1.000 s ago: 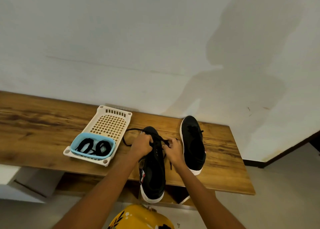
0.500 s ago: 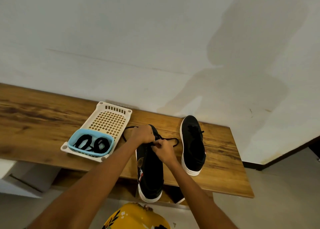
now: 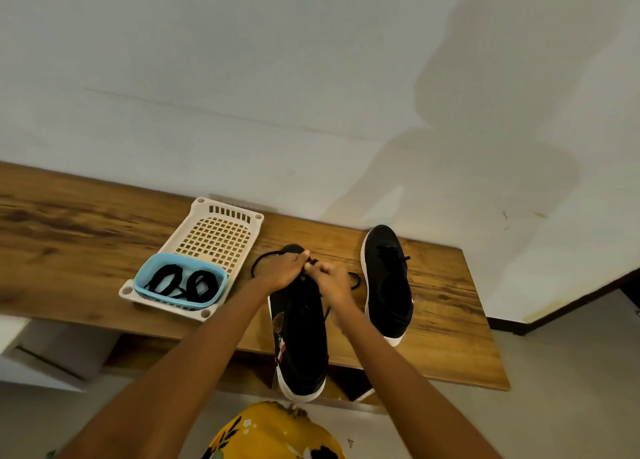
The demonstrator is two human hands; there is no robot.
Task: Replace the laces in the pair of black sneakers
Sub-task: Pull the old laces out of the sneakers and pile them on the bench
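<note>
Two black sneakers with white soles lie on a wooden bench. The near sneaker hangs its heel over the front edge. Over its toe end my left hand and my right hand meet, each pinching the black lace that loops out to the left of the shoe. The other sneaker lies to the right, laced, untouched. Two coiled black laces rest in a blue tub.
The blue tub sits in the near end of a white perforated tray left of the shoes. A white wall rises behind the bench. The bench's right end stops before a grey floor. My yellow patterned clothing shows below.
My hands have drawn closer together over the near sneaker's toe end. The lace loop on the left has shrunk. The view has shifted slightly.
</note>
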